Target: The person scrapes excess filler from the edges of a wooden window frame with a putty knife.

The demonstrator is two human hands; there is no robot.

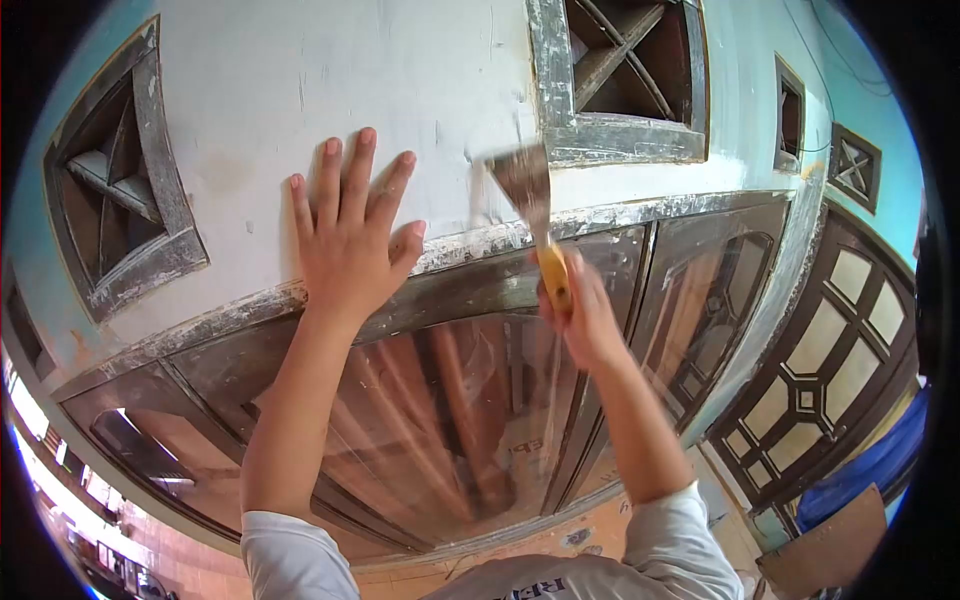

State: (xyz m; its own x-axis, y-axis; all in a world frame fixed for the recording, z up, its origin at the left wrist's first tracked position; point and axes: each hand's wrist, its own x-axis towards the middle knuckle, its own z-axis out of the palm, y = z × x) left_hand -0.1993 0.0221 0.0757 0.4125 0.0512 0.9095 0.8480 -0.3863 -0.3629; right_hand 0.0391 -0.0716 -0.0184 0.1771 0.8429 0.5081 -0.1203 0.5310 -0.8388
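Note:
My left hand [350, 235] lies flat against the white wall [430, 80], fingers spread, just above the worn wooden frame [480, 245] over the window. In my right hand [580, 310] is a paint scraper [525, 185], gripped by its yellow handle with the broad metal blade pointing up. The blade is beside the wall, close to the lower left corner of a vent frame [620, 140]; slight blur keeps me from telling whether it touches. Scuffs and small chips mark the wall near it.
Another vent frame with crossed slats [110, 190] is at the left. Below the wall are glazed window panels [430, 400]. To the right stand a dark panelled door [820, 350], a blue cloth [865, 465] and a brown board [830, 545].

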